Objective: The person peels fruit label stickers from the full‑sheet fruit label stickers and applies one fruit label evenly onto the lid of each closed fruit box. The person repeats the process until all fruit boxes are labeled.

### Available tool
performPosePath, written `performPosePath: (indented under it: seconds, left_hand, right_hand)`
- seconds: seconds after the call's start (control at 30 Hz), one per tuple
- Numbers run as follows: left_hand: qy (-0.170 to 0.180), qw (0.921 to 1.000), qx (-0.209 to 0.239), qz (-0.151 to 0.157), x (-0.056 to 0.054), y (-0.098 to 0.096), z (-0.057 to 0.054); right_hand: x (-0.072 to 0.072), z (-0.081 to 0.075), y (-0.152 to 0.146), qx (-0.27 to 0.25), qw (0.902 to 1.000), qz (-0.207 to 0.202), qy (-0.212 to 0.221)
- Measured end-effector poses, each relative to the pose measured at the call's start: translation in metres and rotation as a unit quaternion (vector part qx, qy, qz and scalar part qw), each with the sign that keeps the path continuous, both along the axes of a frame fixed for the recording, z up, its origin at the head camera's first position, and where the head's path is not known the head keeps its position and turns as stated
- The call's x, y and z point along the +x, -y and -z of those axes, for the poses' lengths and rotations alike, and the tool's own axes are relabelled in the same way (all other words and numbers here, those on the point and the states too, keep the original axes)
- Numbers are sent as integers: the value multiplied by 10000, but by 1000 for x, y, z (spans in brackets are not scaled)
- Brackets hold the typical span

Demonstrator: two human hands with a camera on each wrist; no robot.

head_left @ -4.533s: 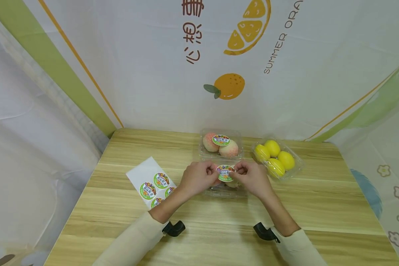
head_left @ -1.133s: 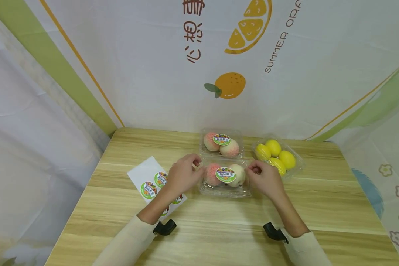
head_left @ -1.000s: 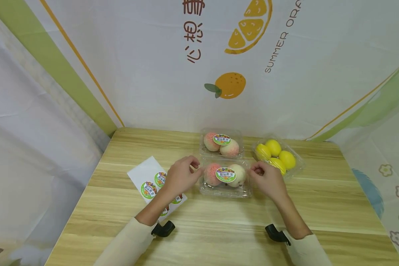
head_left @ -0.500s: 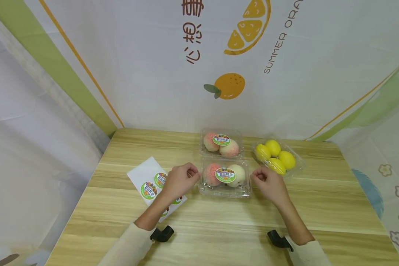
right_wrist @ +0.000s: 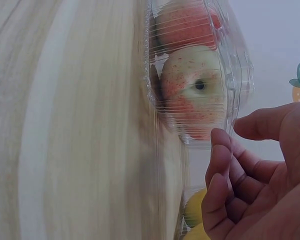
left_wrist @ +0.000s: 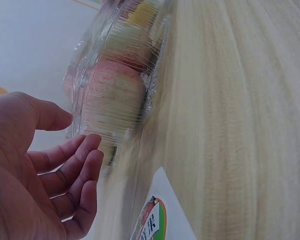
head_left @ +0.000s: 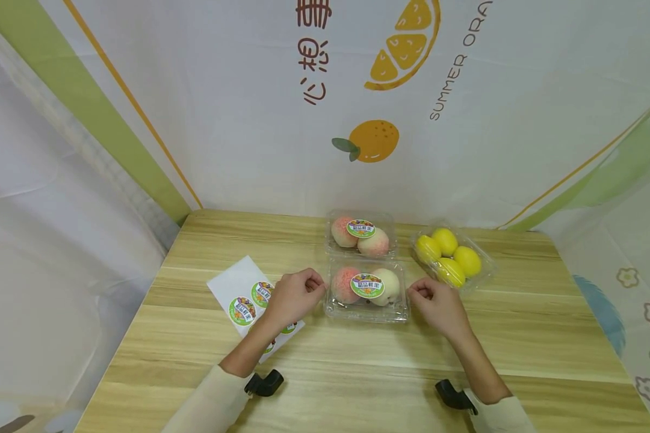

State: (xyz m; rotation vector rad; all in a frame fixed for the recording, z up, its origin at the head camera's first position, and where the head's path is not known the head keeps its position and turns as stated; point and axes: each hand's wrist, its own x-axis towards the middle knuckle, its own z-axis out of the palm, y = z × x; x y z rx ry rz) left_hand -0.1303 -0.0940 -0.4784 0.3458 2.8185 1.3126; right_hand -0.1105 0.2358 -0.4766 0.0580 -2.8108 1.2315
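Note:
A clear plastic clamshell box (head_left: 367,314) with two peach-like fruits, one pink and one pale, lies between the hands. A round fruit sticker (head_left: 367,285) is on its lid, lying flat. My left hand (head_left: 298,296) is at the box's left end, fingers loosely curled, fingertips right at the rim. In the left wrist view a gap shows between thumb and fingers. At the right end, my right hand (head_left: 439,305) has its fingers bent in the same way, thumb and fingertips close to the box edge (right_wrist: 229,100). Neither hand shows anything held.
Behind stands another clear box (head_left: 330,246) of two peaches with a sticker on top. To the right sits a clear box (head_left: 484,270) of yellow fruits. A white sheet of stickers (head_left: 241,273) lies partly beneath the left forearm on the wooden table (head_left: 352,379).
Earlier both hands held the sticker over the near box; now it is on the lid. The hands have parted to the box's ends and drawn slightly nearer to me; lately they barely move.

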Motion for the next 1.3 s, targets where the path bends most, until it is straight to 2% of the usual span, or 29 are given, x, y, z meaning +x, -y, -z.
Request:
performPosePath:
  seconds: [0.43,0.8,1.3]
  left_hand:
    - [-46,10000,15,36,-2,0,-1]
    - [-140,9998,-107,-28,-4,7,0]
    - [60,9998,-56,-178,-5,23,-3]
  right_hand:
    - [0,0,5,-29,9999,116,121]
    - [-3,-1,13,14,9999,11,142]
    - [-5,-1,29,-76,9997,-171,155]
